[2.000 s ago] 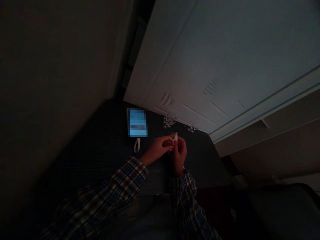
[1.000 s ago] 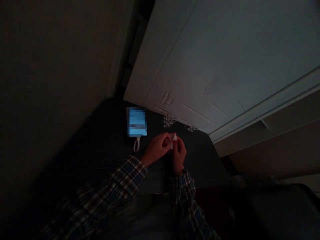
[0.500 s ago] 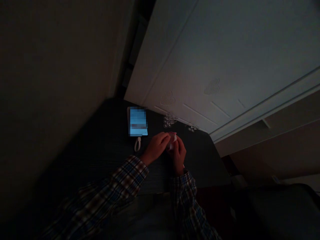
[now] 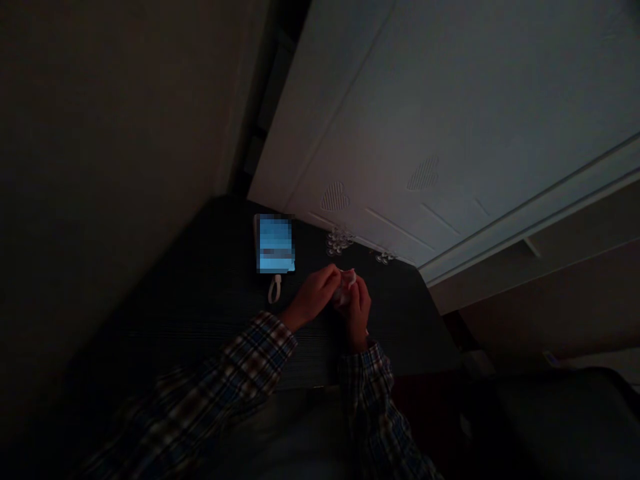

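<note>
left hand [image 4: 312, 295] and right hand [image 4: 359, 312] both pinch a pale thin piece [image 4: 343, 293]. its upper edge has just curled; likely flexible, being reshaped.

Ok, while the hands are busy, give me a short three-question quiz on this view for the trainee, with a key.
1. True or false: in the picture, the lit screen lies to the left of both the left hand and the right hand.
2. How many clusters of clear, shiny pieces lie on the dark table near the white panel? A) one B) two C) five
3. Fill in the blank: the thin, pale film is held with ____ hands.

Key: 1 true; 2 B; 3 both
</note>
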`<control>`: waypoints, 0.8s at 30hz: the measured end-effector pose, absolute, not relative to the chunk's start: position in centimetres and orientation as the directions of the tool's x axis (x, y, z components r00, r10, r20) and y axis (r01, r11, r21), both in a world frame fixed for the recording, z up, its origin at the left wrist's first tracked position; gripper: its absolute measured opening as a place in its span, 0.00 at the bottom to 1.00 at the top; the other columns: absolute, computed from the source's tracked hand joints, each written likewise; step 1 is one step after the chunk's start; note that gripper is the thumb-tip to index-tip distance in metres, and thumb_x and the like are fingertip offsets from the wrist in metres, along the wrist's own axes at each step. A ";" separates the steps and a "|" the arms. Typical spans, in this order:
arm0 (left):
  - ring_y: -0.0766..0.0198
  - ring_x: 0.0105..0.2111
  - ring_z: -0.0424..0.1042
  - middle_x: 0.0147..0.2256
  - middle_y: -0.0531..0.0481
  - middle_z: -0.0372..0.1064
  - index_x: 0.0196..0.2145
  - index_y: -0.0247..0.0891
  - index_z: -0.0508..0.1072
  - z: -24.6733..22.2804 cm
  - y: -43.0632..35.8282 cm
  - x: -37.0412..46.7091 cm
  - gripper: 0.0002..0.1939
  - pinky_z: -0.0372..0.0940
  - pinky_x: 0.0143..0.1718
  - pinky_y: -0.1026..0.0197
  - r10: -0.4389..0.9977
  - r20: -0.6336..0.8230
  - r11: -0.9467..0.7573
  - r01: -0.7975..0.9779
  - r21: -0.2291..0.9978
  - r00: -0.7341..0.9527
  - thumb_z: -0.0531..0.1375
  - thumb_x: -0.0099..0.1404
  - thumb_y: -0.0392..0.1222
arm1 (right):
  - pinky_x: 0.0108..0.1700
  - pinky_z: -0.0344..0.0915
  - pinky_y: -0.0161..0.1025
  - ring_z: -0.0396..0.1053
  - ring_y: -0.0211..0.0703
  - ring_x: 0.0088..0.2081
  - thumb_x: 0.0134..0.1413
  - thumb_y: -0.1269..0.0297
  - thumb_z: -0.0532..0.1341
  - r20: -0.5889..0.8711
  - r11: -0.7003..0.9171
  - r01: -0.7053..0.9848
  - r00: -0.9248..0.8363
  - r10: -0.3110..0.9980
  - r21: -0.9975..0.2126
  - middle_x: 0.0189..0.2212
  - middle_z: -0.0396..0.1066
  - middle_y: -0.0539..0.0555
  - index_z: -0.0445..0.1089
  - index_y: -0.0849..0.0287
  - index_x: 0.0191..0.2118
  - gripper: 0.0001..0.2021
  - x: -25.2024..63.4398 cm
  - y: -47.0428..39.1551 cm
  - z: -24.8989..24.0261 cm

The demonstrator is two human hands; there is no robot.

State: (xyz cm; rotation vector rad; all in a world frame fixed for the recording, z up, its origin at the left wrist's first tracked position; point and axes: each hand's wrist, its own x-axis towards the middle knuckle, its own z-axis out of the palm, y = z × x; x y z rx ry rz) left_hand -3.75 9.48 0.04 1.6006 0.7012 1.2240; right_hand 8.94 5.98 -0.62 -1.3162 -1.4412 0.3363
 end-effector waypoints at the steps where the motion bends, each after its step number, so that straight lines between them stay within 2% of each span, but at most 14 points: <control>1: 0.70 0.21 0.60 0.19 0.58 0.59 0.30 0.38 0.64 0.1 9.5 -3.8 0.10 0.55 0.24 0.67 0.864 0.378 -0.362 -0.110 0.925 0.331 0.47 0.65 0.43 | 0.35 0.60 0.33 0.64 0.37 0.34 0.60 0.59 0.47 0.503 0.332 0.516 0.233 0.833 -0.789 0.34 0.68 0.52 0.67 0.60 0.43 0.16 9.0 6.0 -0.6; 4: 0.70 0.20 0.61 0.19 0.58 0.60 0.36 0.38 0.65 0.1 9.5 -3.8 0.10 0.56 0.24 0.67 0.853 0.381 -0.362 -0.121 0.924 0.357 0.49 0.64 0.44 | 0.30 0.58 0.31 0.61 0.35 0.29 0.61 0.56 0.46 0.485 0.309 0.496 0.276 0.830 -0.812 0.30 0.65 0.50 0.66 0.60 0.42 0.17 9.1 6.0 -0.8; 9: 0.69 0.23 0.64 0.22 0.56 0.63 0.39 0.37 0.66 0.1 9.5 -3.6 0.12 0.58 0.26 0.67 0.842 0.398 -0.376 -0.132 0.917 0.364 0.49 0.65 0.46 | 0.25 0.56 0.30 0.58 0.33 0.25 0.61 0.55 0.44 0.456 0.287 0.466 0.303 0.837 -0.837 0.27 0.60 0.48 0.64 0.59 0.38 0.16 9.3 6.0 -1.0; 14: 0.67 0.28 0.67 0.28 0.53 0.68 0.44 0.39 0.66 0.0 9.4 -3.5 0.13 0.61 0.32 0.65 0.827 0.414 -0.408 -0.101 0.908 0.381 0.49 0.65 0.43 | 0.26 0.56 0.30 0.56 0.33 0.25 0.62 0.55 0.43 0.473 0.293 0.489 0.298 0.829 -0.822 0.25 0.57 0.47 0.60 0.57 0.31 0.16 9.5 5.9 -1.1; 20: 0.63 0.42 0.67 0.42 0.48 0.68 0.52 0.43 0.63 -0.7 9.6 -3.2 0.19 0.60 0.45 0.60 0.754 0.525 -0.565 -0.017 0.825 0.394 0.46 0.66 0.38 | 0.26 0.56 0.31 0.56 0.33 0.25 0.60 0.54 0.47 0.471 0.275 0.492 0.336 0.816 -0.826 0.25 0.58 0.46 0.61 0.58 0.31 0.15 9.3 6.2 -1.0; 24: 0.63 0.41 0.67 0.44 0.49 0.67 0.56 0.46 0.59 -1.0 9.6 -3.2 0.22 0.61 0.45 0.60 0.754 0.524 -0.592 0.064 0.803 0.396 0.45 0.65 0.36 | 0.25 0.55 0.30 0.55 0.32 0.23 0.59 0.54 0.48 0.469 0.273 0.488 0.339 0.816 -0.829 0.22 0.57 0.45 0.61 0.59 0.29 0.15 8.8 6.3 -0.6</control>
